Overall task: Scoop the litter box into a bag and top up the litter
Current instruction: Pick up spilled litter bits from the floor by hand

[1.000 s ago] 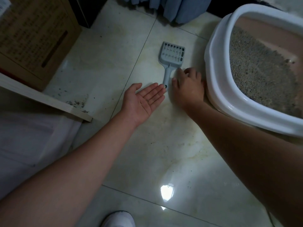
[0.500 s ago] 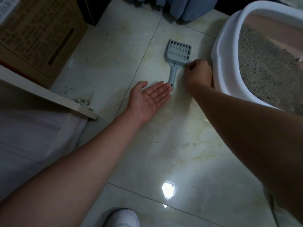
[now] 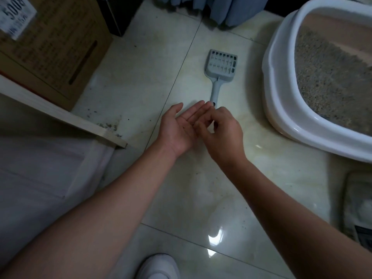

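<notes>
A grey slotted litter scoop [image 3: 220,67] lies flat on the tiled floor, handle pointing toward me. To its right stands the white-rimmed litter box [image 3: 281,109], holding grey litter [image 3: 330,77]. My left hand [image 3: 177,127] lies palm up just below the scoop's handle end, fingers straight, with a few dark specks on the palm. My right hand [image 3: 223,135] hovers over the left hand's fingers, its fingertips curled together. I cannot see anything between them. Neither hand touches the scoop.
A cardboard box [image 3: 50,47] stands at the back left beside a pale wooden board [image 3: 66,117] with spilled grains near its end. Blue fabric [image 3: 227,9] hangs at the back. A printed bag [image 3: 358,208] lies at the right edge. My white shoe [image 3: 159,266] is at the bottom.
My right hand has drawn back from the floor beside the litter box rim and now sits over my left palm. The left hand stayed palm up. The scoop has not moved.
</notes>
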`<state>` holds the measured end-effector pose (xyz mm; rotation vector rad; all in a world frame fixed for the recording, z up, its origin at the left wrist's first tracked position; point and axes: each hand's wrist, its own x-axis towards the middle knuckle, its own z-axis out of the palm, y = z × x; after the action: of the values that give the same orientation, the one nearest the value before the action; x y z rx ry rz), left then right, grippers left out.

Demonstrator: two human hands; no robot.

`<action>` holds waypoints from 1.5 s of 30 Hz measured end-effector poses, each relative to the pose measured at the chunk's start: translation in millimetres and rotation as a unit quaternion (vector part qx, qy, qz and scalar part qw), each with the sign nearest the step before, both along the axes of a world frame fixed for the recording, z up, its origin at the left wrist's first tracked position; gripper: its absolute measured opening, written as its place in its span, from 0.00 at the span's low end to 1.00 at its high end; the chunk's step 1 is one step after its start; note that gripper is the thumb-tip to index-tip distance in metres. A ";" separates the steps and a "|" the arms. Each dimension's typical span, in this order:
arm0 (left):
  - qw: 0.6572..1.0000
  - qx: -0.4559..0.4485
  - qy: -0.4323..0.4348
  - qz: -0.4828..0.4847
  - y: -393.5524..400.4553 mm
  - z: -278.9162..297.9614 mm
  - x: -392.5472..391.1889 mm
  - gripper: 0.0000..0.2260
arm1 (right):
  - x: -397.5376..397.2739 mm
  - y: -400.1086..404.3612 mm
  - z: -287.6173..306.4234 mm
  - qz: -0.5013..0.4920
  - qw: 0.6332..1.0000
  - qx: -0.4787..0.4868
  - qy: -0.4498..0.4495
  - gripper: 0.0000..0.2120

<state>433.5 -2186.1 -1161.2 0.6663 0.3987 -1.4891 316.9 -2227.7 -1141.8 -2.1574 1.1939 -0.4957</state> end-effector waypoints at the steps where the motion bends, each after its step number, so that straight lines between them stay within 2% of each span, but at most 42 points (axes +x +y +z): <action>1: 1.000 -0.004 0.003 -0.004 1.1 0.9 -2.0 0.21 | -1.1 2.5 0.2 -0.003 1.000 0.000 -0.011 0.02; 8: 0.999 -0.025 -0.010 -0.030 1.2 19.9 -19.0 0.23 | -9.0 7.0 14.7 -0.034 0.999 -0.023 -0.020 0.04; 16: 0.999 -0.030 -0.006 -0.013 -8.1 50.5 -41.6 0.22 | -30.3 4.4 37.6 -0.034 0.998 -0.032 -0.043 0.02; 19: 0.999 -0.044 -0.006 -0.002 -17.1 68.6 -47.9 0.21 | -34.2 -1.1 53.3 -0.062 0.994 -0.029 -0.089 0.03; 25: 0.996 -0.092 0.013 0.011 -27.6 107.2 -49.8 0.20 | -33.3 -9.4 89.1 -0.122 0.963 -0.003 -0.241 0.03; 31: 0.995 -0.101 -0.009 0.011 -18.7 178.6 -52.1 0.20 | -34.2 9.7 162.5 -0.181 0.924 0.057 -0.331 0.08; 38: 0.996 -0.069 -0.049 0.013 -8.5 316.6 -74.5 0.20 | -63.9 22.8 295.2 -0.228 0.911 0.049 -0.340 0.10; 41: 0.996 -0.067 -0.046 0.026 -5.7 376.0 -93.1 0.20 | -74.7 28.4 362.2 -0.252 0.875 0.118 -0.396 0.11; 45: 0.996 -0.061 -0.061 0.034 0.8 460.6 -130.3 0.18 | -91.0 35.6 452.9 -0.301 0.763 0.238 -0.520 0.15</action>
<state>303.2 -2185.3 -700.6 0.6371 0.2312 -1.3887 225.8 -2192.1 -688.9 -0.7300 1.0969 -1.2783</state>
